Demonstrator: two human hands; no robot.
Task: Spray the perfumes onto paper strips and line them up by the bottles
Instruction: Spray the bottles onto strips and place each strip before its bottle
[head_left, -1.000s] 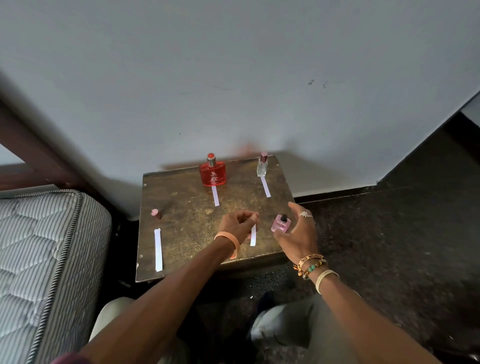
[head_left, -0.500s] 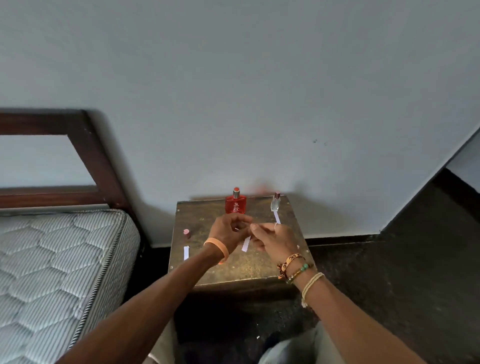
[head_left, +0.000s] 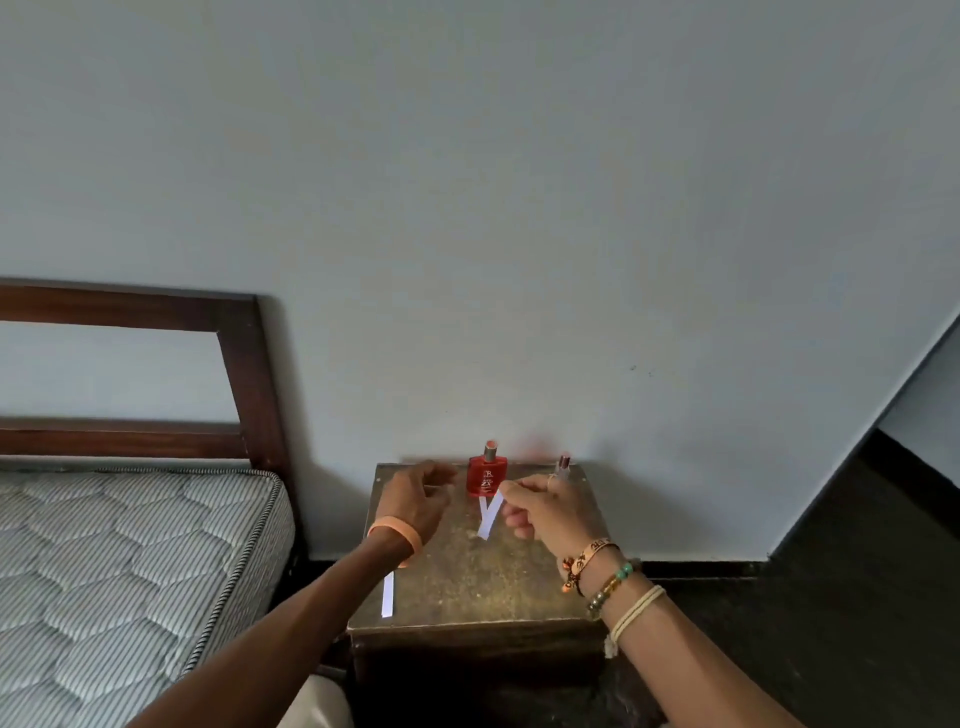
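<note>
Though curled, right fingers on strip.

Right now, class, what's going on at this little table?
A person's right hand pinches a paper strip by its top end, in front of the red perfume bottle, where another strip lies flat on the table. The left hand hovers left of the bottle, loosely curled, seemingly empty. A small clear bottle stands behind the right hand; a third strip lies near the table's left edge.

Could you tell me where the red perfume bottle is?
Head view: the red glass perfume bottle stands at the brown table's far edge, left of the clear bottle.
</note>
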